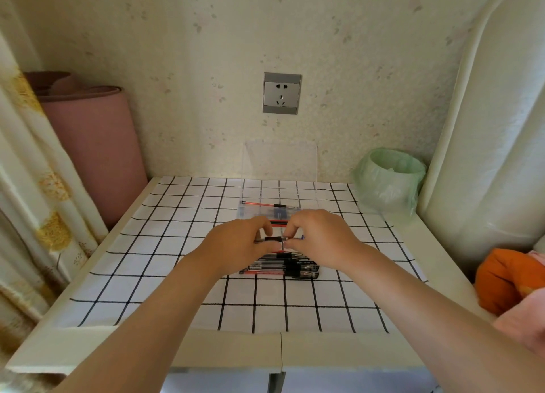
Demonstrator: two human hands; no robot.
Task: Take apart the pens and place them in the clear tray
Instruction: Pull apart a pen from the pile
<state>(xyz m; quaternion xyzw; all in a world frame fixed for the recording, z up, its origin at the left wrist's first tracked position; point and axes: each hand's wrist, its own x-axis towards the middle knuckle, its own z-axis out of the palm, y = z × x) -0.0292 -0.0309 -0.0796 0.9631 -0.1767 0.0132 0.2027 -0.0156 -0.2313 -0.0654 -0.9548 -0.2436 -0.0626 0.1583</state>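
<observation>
Both hands meet over the middle of the checked tablecloth and hold one pen (275,239) level between them. My left hand (239,242) grips its black barrel end, my right hand (317,239) pinches the other end. Under the hands lies a pile of several black and red pens (283,267). Just behind the hands stands the clear tray (280,195) with its lid up against the wall; a red refill (259,203) and other pen parts lie in it.
A green-bagged bin (389,180) stands at the table's back right. A pink rolled mat (94,144) leans at the left, beside a curtain (32,186). Orange and pink cloth (507,277) lies at the right edge. A wall socket (281,93) is above the tray.
</observation>
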